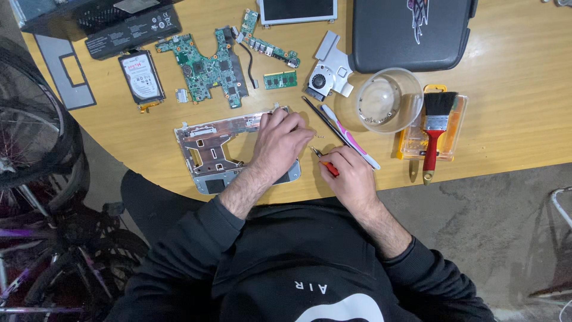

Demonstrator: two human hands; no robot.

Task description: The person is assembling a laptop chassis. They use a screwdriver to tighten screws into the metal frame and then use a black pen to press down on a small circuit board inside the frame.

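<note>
So the left hand [279, 143] was lying flat, fingers spread loosely, pressing down on the right half of a stripped laptop palmrest frame [208, 149] that sat at the near edge of the wooden table [512, 89]. It wasn't gripping anything, just resting on the frame. The right hand [350, 173] was just beside it, curled tight around a small red-handled screwdriver [326, 163], tip pointing up and left toward the frame's right edge; can't tell if the tip actually touched it.

Stuff around it: a black spudger [322, 121] and a pink-and-white toothbrush [351, 138] lay diagonally right above the right hand. Farther right was a clear plastic bowl [388, 99] and a red-handled paintbrush [436, 128] lying on an orange bit case [457, 128]. Behind the frame were the green motherboard [205, 65], a hard drive [142, 77], a RAM stick [280, 79], a small fan with white bracket [328, 74] and a black laptop battery [134, 33]. A dark zip case [411, 30] sat at the far side.
</note>
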